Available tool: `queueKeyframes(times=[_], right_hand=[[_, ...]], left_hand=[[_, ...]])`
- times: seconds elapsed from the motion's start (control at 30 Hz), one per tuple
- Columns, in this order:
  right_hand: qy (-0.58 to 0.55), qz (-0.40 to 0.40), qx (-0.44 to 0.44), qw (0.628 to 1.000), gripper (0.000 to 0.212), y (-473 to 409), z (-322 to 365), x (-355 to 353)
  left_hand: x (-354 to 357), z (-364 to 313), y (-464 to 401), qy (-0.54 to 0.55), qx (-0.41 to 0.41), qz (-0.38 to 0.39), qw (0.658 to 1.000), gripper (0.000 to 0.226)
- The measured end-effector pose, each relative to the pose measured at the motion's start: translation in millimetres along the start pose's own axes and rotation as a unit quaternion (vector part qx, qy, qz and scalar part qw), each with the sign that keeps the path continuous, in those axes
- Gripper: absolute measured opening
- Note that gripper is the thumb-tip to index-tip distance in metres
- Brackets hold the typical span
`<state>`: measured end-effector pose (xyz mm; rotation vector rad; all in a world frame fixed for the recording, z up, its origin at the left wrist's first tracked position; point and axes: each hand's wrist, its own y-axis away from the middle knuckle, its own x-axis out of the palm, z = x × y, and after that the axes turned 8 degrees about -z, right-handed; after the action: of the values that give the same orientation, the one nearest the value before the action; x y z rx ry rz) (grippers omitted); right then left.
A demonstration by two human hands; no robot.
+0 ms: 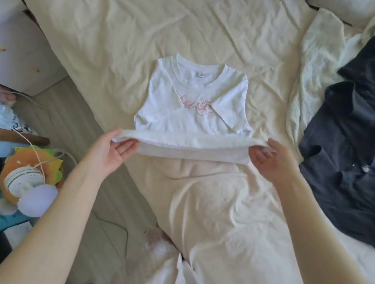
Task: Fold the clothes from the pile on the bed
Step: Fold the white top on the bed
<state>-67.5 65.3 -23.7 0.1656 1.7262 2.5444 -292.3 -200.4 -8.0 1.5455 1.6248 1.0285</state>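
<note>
A white T-shirt (195, 101) with pink lettering lies face up in the middle of the bed (124, 31), collar away from me, both sleeves folded in across the chest. Its bottom hem is lifted off the sheet and stretched in a band between my hands. My left hand (114, 145) pinches the hem's left corner. At the right corner, my right hand (270, 159) grips the same hem. A pile of dark navy clothes (353, 140) lies on the bed to the right.
A pale green fuzzy blanket (314, 69) is bunched between the T-shirt and the dark pile. Left of the bed are a white drawer unit (17, 54), an orange plush toy (30, 171) with a round white device, cables, and wooden floor.
</note>
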Motion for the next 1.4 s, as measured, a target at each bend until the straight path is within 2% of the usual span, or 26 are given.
queueKeyframes(times=[0.17,0.27,0.37,0.43,0.5,0.57,0.63,0.7,0.77,0.87,0.97,1.0,1.1,1.17,1.27,1.4], right_hand=[[-0.028,0.008,0.009,1.000,0.016,-21,53,84],[-0.034,0.022,-0.011,0.999,0.014,-45,74,127],[-0.073,0.062,-0.033,0.995,0.022,-69,78,145],[-0.066,0.068,-0.040,0.995,0.031,-80,74,138],[0.025,0.034,-0.050,0.998,0.023,-86,60,119],[0.133,-0.034,-0.102,0.985,0.007,-94,37,92],[0.251,-0.119,-0.196,0.940,0.010,-97,12,64],[0.333,-0.167,-0.258,0.892,0.017,-98,-8,40],[0.334,-0.143,-0.248,0.898,0.027,-96,-22,22],[0.361,-0.054,-0.213,0.906,0.032,-95,-31,14],[0.383,0.008,-0.205,0.901,0.005,-99,-22,20],[0.375,0.012,-0.202,0.905,0.007,-100,-15,23],[0.284,0.003,-0.147,0.948,0.010,-106,8,30],[0.238,-0.019,-0.120,0.964,0.019,-108,16,32],[0.252,-0.090,-0.101,0.958,0.024,-108,12,31],[0.274,-0.165,-0.116,0.940,0.005,-104,-1,37]], left_hand=[[91,-60,-41,-0.014,0.029,0.015,0.999,0.017],[138,-87,-70,-0.002,0.040,0.051,0.998,0.016],[159,-98,-99,0.015,0.043,0.085,0.995,0.022],[154,-92,-114,-0.039,0.056,0.068,0.995,0.017],[131,-72,-125,-0.139,0.091,0.007,0.986,0.008],[100,-46,-133,-0.217,0.138,-0.071,0.964,0.005],[71,-21,-137,-0.285,0.176,-0.120,0.934,0.019],[53,-2,-135,-0.328,0.193,-0.113,0.918,0.026],[47,10,-130,-0.335,0.189,-0.084,0.919,0.029],[47,14,-125,-0.310,0.173,-0.057,0.933,0.031],[48,10,-125,-0.278,0.165,-0.061,0.944,0.027],[48,8,-125,-0.268,0.158,-0.064,0.948,0.025],[48,1,-125,-0.244,0.129,-0.060,0.959,0.022],[46,-2,-126,-0.244,0.119,-0.061,0.961,0.024],[43,-2,-130,-0.251,0.110,-0.079,0.959,0.029],[38,2,-136,-0.246,0.106,-0.093,0.959,0.033]])
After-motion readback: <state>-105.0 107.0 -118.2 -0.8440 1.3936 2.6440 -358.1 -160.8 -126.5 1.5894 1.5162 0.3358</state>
